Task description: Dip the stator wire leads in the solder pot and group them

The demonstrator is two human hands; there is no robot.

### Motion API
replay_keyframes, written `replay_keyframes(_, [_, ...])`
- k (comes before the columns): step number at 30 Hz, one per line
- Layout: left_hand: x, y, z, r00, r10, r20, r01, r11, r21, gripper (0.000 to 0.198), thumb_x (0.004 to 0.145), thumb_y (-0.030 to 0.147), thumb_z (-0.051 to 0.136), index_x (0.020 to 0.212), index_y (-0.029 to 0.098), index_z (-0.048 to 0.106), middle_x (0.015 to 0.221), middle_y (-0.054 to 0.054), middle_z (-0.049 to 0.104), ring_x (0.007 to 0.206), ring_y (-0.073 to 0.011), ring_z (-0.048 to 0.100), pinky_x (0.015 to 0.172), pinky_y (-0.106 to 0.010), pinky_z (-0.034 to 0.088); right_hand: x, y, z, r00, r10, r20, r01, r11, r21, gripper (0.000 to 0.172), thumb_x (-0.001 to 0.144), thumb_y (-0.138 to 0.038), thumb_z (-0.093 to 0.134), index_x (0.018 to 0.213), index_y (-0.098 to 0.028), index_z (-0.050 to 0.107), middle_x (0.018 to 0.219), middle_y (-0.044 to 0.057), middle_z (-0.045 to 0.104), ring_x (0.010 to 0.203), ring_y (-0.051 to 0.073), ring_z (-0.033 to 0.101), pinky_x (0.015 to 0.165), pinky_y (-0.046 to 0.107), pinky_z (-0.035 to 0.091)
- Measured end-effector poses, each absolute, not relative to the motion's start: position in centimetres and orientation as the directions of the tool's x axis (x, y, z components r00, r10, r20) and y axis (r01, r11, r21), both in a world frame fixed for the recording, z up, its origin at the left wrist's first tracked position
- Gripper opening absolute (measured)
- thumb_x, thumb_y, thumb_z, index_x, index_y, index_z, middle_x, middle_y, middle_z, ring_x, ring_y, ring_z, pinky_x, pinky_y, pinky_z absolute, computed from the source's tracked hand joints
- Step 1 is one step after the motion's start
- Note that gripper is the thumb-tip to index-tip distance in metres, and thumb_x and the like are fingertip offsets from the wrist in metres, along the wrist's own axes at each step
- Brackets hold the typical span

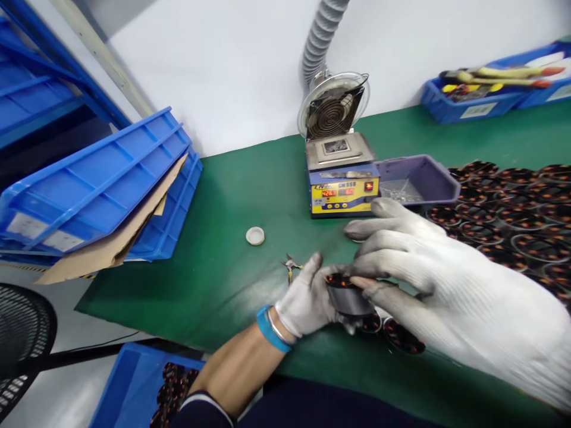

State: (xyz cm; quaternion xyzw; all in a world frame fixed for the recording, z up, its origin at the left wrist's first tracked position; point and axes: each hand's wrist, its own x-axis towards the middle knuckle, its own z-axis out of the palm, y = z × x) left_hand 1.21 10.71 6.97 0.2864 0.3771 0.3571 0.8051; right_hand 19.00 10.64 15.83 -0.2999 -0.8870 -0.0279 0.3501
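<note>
In a white glove, my left hand [307,300] is closed around a motor stator [350,298], a dark ring-shaped part with copper windings showing at its tilted top. My right hand [405,255], also gloved, reaches over from the right. Its thumb touches the stator's upper rim with the index fingertip close by, and whatever lies between them is hidden. The other right fingers stretch out above. Beyond my left fingers lie small cutters [291,266] with yellow handles. More stators [402,336] stand on the green table beneath my hands.
A solder pot [343,190] with a lit display stands ahead, under a fan and grey duct [323,35]. Beside it is a purple tray [417,178]. Many stators [513,208] cover the right side. A small white lid [255,236] and blue bins [102,178] are left.
</note>
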Motion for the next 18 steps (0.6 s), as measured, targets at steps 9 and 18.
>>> replay_keyframes(9, [1.2, 9.2, 8.0, 0.439, 0.865, -0.243, -0.466, 0.451, 0.761, 0.081, 0.057, 0.063, 0.094, 0.115, 0.012, 0.069, 0.087, -0.009, 0.074, 0.081, -0.0239, 0.071, 0.082, -0.040, 0.057, 22.7, 9.4, 11.8, 0.048, 0.883, 0.467, 0.421, 0.406, -0.811, 0.016, 0.099, -0.038, 0.053, 0.090, -0.029, 0.063, 0.106, 0.004, 0.072, 0.117, 0.028, 0.069, 0.097, 0.045, 0.063])
replay_keyframes(18, [1.5, 9.3, 8.9, 0.434, 0.890, -0.137, -0.280, 0.278, 0.919, 0.071, 0.052, 0.053, 0.097, 0.105, 0.017, 0.066, 0.108, -0.010, 0.074, 0.110, -0.0317, 0.069, 0.105, -0.047, 0.051, 19.8, 8.6, 6.3, -0.395, 0.705, 0.590, 0.652, 0.667, -0.360, 0.052, 0.089, -0.024, 0.058, 0.140, -0.021, 0.050, 0.137, 0.012, 0.062, 0.129, 0.028, 0.062, 0.111, 0.045, 0.056])
